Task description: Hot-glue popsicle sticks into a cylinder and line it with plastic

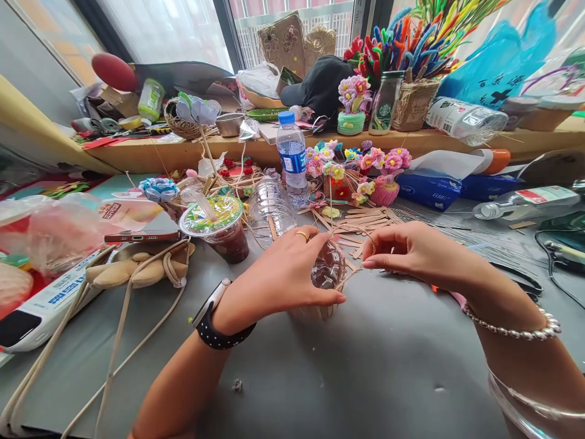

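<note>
My left hand (pixel 292 262), with a ring and a dark watch strap, is wrapped round a clear plastic cup-like container (pixel 329 268). Flat wooden strips seem to line the container's outside, partly hidden by my hand. A thin strand of twine (pixel 351 274) runs from the rim to my right hand (pixel 395 247), which pinches it between thumb and fingers just right of the container. Behind it lie several loose wooden sticks (pixel 365 218) and a clear plastic bottle piece (pixel 270 207) on its side.
A lidded drink cup (pixel 219 228) stands left of my left hand, beside a beige pouch (pixel 119 271) and a phone (pixel 142 236). A blue-capped water bottle (pixel 292 158) and fuzzy flowers (pixel 336 171) stand behind. Scissors-like black handles (pixel 521 277) lie right, near another bottle (pixel 525 203).
</note>
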